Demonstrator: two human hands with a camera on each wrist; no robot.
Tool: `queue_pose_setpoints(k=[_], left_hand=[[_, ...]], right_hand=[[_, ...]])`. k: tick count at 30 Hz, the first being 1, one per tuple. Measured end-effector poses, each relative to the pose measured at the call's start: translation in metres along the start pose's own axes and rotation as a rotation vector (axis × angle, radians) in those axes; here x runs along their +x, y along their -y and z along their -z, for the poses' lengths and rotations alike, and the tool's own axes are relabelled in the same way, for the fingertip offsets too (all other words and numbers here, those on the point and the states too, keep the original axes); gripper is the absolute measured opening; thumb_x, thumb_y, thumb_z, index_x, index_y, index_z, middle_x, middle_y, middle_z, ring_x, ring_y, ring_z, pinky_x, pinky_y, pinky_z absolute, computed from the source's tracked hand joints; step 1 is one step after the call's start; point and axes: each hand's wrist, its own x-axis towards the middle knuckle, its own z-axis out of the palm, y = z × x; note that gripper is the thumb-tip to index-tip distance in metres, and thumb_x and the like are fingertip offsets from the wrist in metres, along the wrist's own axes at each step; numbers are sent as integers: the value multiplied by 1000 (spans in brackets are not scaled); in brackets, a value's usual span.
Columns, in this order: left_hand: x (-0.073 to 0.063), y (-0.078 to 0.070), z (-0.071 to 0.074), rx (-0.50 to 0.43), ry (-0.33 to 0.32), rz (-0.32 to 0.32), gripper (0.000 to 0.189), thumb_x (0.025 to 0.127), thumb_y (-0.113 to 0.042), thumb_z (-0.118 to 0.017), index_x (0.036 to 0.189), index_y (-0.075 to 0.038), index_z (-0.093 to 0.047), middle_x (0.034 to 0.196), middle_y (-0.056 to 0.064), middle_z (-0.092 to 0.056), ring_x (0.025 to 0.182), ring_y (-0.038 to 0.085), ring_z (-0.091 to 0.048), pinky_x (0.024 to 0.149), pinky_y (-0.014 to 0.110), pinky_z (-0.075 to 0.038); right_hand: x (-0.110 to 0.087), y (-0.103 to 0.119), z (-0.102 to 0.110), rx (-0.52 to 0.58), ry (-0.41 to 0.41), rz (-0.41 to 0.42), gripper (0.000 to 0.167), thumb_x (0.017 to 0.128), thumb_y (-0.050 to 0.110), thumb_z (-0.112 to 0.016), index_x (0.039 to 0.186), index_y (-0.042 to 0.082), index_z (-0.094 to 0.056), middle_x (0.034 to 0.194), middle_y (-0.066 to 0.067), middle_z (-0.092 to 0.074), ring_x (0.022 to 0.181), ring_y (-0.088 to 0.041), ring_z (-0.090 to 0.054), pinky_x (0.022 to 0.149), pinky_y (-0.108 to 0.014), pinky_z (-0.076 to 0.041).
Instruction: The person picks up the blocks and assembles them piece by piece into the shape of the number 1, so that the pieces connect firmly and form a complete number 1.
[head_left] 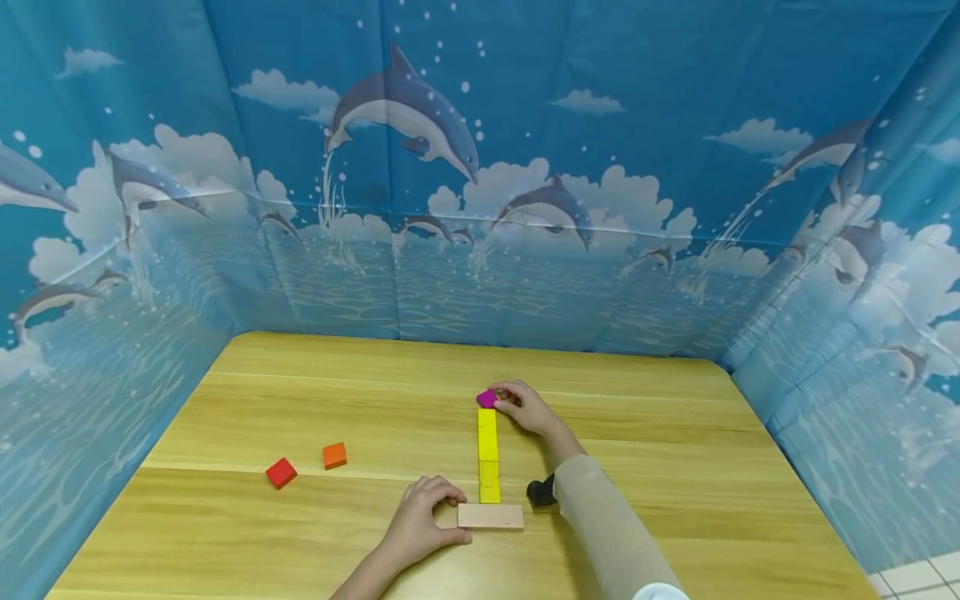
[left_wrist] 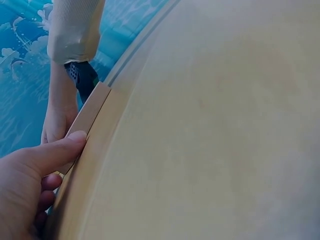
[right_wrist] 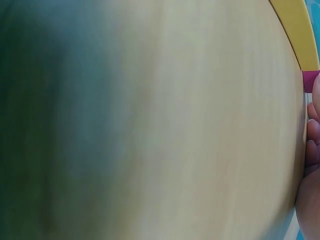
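Observation:
In the head view, a plain wooden block (head_left: 491, 517) lies crosswise at the near end of a line of yellow blocks (head_left: 488, 435). My left hand (head_left: 420, 521) grips its left end between thumb and fingers; the left wrist view shows the thumb laid along the same wooden block (left_wrist: 90, 112). At the line's far end, a small magenta block (head_left: 487, 399) is pinched by my right hand (head_left: 528, 411). The right wrist view catches that magenta block (right_wrist: 309, 81) against the end of a yellow block (right_wrist: 298, 35), with the fingers partly cut off at the edge.
Left of the line, a red block (head_left: 281, 473) and an orange block (head_left: 335, 455) lie on the wooden table (head_left: 675, 467). A black device (head_left: 542, 492) shows under my right sleeve. A blue dolphin-print curtain (head_left: 525, 275) surrounds the table's back and sides.

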Motion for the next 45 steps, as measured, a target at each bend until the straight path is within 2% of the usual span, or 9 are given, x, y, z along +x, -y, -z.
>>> queue_pose_setpoints(k=[4, 11, 15, 20, 24, 31, 37, 45], left_hand=[[0, 0, 1, -39, 10, 1, 47, 58, -43, -81, 96, -21, -63, 85, -17, -54, 82, 4, -44, 80, 32, -36], [2, 2, 7, -223, -8, -18, 52, 63, -32, -83, 104, -9, -61, 91, -3, -58, 84, 13, -51, 78, 26, -44], [2, 4, 16, -248, -22, -2, 52, 65, -29, -82, 106, -7, -60, 94, 2, -58, 86, 17, -53, 80, 28, -45], [0, 6, 35, -201, -90, 81, 52, 64, -26, -82, 108, -9, -60, 99, 1, -59, 91, 21, -52, 83, 36, -44], [-2, 9, 55, -125, -154, 140, 54, 62, -20, -83, 109, -9, -60, 101, 2, -59, 95, 21, -51, 84, 41, -42], [-6, 26, 90, 49, -291, 145, 55, 62, -15, -83, 111, -5, -59, 103, 9, -60, 95, 27, -52, 86, 50, -35], [-17, 42, 113, 142, -349, 197, 56, 63, -15, -83, 112, -5, -58, 112, 12, -58, 104, 34, -48, 92, 56, -24], [-34, 58, 139, 215, -372, 269, 60, 64, -16, -82, 117, -5, -55, 115, 17, -54, 100, 33, -46, 85, 52, -26]], right_hand=[[0, 1, 0, -2, -2, -5, 30, 91, 10, -55, 121, 4, -57, 94, -8, -52, 80, -18, -45, 74, -32, -39], [0, 1, -1, -3, -2, 7, 30, 91, 10, -55, 121, 4, -57, 93, -7, -52, 80, -18, -44, 74, -32, -39], [1, 0, -1, -7, 0, 18, 30, 91, 9, -55, 120, 3, -57, 93, -8, -52, 80, -17, -44, 73, -31, -39], [1, 1, 0, -8, 4, 21, 30, 91, 9, -55, 120, 2, -56, 93, -8, -52, 79, -17, -44, 73, -31, -39], [0, 3, 0, 4, 15, 35, 30, 91, 9, -54, 121, 1, -56, 94, -9, -52, 80, -18, -44, 73, -31, -39], [1, 1, 0, 4, 11, 23, 31, 91, 9, -54, 121, 2, -56, 95, -10, -52, 81, -18, -44, 74, -31, -39], [0, 2, 0, -1, 8, 12, 31, 91, 9, -54, 121, 2, -56, 94, -9, -52, 81, -18, -44, 74, -32, -38], [0, 2, 0, 2, 6, 3, 30, 91, 9, -54, 121, 3, -57, 95, -9, -52, 81, -18, -44, 74, -32, -39]])
